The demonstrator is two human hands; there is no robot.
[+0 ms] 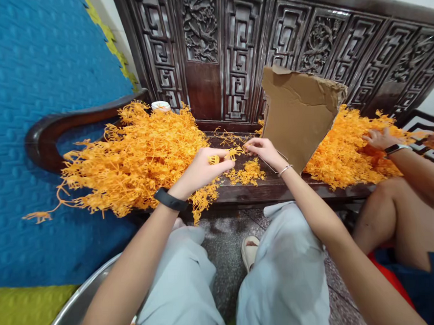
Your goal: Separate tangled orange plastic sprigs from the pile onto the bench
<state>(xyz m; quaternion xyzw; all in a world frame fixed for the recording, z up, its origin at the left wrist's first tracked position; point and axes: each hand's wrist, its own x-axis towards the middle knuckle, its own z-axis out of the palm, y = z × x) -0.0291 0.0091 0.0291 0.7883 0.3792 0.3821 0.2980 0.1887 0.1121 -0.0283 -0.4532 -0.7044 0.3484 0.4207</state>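
Observation:
My left hand (208, 165), with a black band on its wrist, grips an orange plastic spray (234, 154) of thin branching strands between thumb and fingers. Close on its right, my right hand (263, 150) is closed in a pinch at the far end of that spray; what exactly its fingertips hold is too small to make out. Left of my hands rises a big heap of similar orange sprays (139, 157). A small clump of orange pieces (250, 172) lies on the dark wooden bench (248, 195) just below my hands.
An upright cardboard sheet (298, 118) stands right of my hands. Beyond it, another person's hand (381, 138) touches a second orange heap (349, 154). A carved wooden backrest (205, 89) runs behind. A white round item (160, 106) sits behind the left heap; a metal basin (78, 298) is lower left.

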